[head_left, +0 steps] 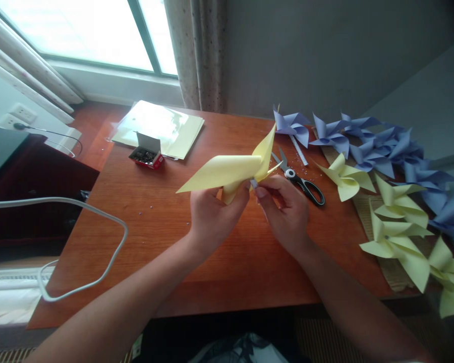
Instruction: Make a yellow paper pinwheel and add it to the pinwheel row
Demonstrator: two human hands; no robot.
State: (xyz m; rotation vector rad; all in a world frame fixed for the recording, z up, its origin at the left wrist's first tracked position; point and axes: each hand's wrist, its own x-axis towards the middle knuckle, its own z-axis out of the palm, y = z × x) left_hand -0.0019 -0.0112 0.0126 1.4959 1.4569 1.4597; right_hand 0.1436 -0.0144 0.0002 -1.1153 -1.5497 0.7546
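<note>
Pale yellow paper fills the middle of my view: a half-folded yellow pinwheel [230, 169] held up above the reddish wooden worktop [174, 227]. My left hand [212, 214] has its grip closed around the underside of the pinwheel, thumb pressed against the folded centre. My right hand [283, 209] sits just beside it, and its grip pinches a small grey stick [253, 183] at the pinwheel's centre between thumb and forefinger. The two hands nearly touch where the paper folds meet.

Just behind my right hand, black-handled scissors [300, 180] lie flat on the worktop, blades pointing away from me. Further back on the left, a stack of yellow paper sheets [161, 128] rests near the window, with a small red box of pins [147, 155] standing open at its near edge. A few tiny scraps dot the wood around the scissors.

Along the right side, finished yellow pinwheels [397, 227] lie in a row on a woven mat, running toward the near corner. Behind them, finished blue pinwheels [378, 146] line the wall, overlapping one another. A white cable [98, 217] loops off the left edge of the worktop.
</note>
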